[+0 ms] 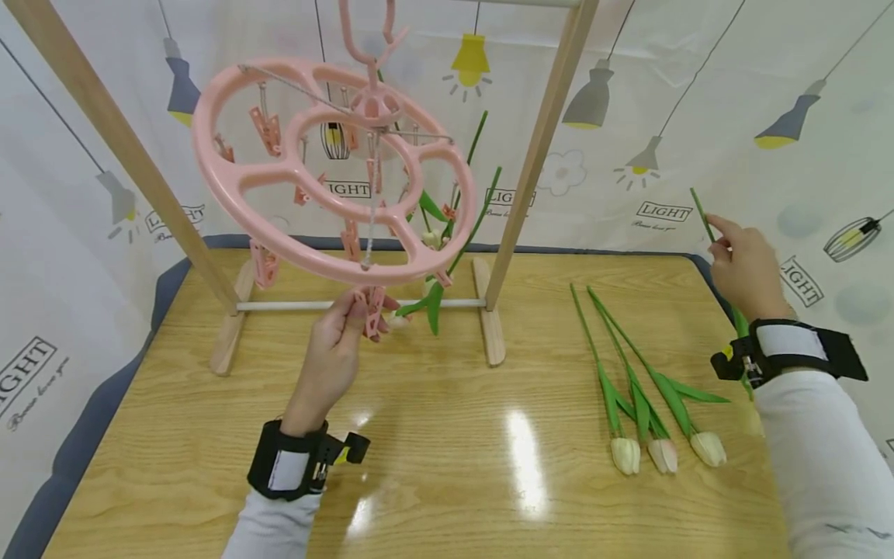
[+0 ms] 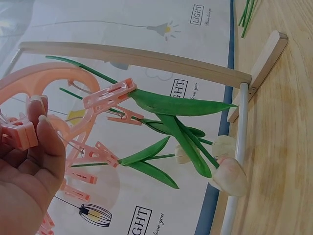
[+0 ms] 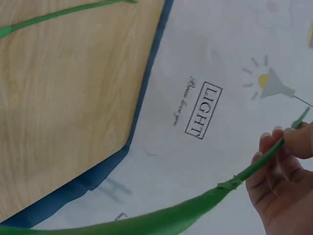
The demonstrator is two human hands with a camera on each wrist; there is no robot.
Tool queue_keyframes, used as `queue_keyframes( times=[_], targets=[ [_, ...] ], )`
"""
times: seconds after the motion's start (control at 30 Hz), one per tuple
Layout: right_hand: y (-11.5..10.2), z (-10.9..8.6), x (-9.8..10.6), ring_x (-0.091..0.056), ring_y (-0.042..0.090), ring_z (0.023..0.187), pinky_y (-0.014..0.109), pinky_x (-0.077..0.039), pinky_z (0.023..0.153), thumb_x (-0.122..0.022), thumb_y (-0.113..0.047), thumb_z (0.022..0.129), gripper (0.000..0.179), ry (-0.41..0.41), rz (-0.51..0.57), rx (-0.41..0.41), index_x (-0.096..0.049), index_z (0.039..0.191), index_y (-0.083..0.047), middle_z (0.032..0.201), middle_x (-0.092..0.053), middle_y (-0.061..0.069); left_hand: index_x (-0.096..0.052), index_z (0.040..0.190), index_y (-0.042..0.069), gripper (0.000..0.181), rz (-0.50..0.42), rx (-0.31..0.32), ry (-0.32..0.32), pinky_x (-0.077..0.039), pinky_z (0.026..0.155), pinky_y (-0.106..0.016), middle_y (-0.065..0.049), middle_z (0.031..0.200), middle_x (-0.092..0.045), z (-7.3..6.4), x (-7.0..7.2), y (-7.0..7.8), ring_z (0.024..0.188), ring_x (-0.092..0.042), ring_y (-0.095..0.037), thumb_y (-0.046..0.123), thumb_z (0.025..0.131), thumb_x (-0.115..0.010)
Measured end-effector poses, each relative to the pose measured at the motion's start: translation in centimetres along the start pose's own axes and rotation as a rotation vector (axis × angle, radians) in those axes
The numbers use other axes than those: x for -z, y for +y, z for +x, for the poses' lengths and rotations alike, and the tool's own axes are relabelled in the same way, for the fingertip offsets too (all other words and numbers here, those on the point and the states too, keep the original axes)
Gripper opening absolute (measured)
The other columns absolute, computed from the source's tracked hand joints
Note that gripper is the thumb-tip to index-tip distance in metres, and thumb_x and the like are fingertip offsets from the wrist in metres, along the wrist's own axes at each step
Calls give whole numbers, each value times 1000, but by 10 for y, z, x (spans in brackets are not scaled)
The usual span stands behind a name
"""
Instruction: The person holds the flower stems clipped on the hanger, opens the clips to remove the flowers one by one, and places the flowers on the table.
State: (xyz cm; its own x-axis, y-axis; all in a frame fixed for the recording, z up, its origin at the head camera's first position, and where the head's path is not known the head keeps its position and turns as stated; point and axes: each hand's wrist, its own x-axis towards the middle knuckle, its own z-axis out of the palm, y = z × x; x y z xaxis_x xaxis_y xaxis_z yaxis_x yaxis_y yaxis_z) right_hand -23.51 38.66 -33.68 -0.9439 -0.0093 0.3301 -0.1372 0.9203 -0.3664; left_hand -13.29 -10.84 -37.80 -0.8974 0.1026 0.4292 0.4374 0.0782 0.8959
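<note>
Left fingers (image 2: 51,136) round a smooth pink plastic clip (image 1: 375,312), right fingers (image 1: 728,228) round a slender green stem (image 1: 701,213)

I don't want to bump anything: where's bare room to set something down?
The table is barest at its near middle, between the left sleeve and three loose tulips. A narrower patch lies between those tulips and the wooden rack's right foot. It's crowded around the pink hanger, with clipped tulips and the left hand.

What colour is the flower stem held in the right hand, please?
The flower stem is green, and it shows best in the right wrist view.
</note>
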Motion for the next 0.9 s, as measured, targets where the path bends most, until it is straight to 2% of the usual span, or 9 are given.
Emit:
queue_keyframes(
  times=[0.17, 0.33, 0.6, 0.77, 0.9],
  targets=[
    [13, -4, -8, -47, 48, 77, 54, -36, 61, -35, 9, 93, 50, -92, -36, -17, -37, 143, 9, 100, -52, 43, -50, 128, -10, 36, 8, 3, -6, -50, 65, -15, -27, 105, -62, 0, 0, -1, 78, -59, -11, 10, 106, -31],
    [21, -6, -20, -46, 50, 84, 58, -37, 64, -32, 7, 94, 50, -102, -40, -52, -37, 143, 9, 99, -50, 41, -50, 127, -12, 35, -6, 3, -1, -50, 64, -14, -29, 105, -62, 0, 1, -2, 78, -58, -10, 8, 106, -31],
    [27, -14, -38, -43, 43, 71, 47, -33, 52, -32, 4, 94, 49, -140, -67, -53, -40, 142, 8, 96, -49, 40, -49, 129, -11, 36, -14, 8, -12, -49, 65, -14, -30, 105, -60, -1, 1, 0, 78, -57, -10, 9, 106, -30],
    [34, -22, -50, -48, 50, 75, 55, -38, 52, -35, 4, 92, 49, -162, -98, -46, -42, 141, 3, 95, -50, 39, -50, 128, -11, 36, -12, 0, -5, -49, 65, -14, -27, 105, -61, -1, 2, -1, 78, -58, -10, 9, 106, -31],
    [39, -27, -60, -51, 59, 79, 65, -40, 51, -37, 3, 92, 51, -191, -107, -81, -40, 143, -3, 105, -47, 40, -50, 128, -11, 36, -7, 1, -2, -49, 64, -15, -27, 105, -61, -1, 2, -1, 78, -57, -10, 9, 106, -30]
  ],
)
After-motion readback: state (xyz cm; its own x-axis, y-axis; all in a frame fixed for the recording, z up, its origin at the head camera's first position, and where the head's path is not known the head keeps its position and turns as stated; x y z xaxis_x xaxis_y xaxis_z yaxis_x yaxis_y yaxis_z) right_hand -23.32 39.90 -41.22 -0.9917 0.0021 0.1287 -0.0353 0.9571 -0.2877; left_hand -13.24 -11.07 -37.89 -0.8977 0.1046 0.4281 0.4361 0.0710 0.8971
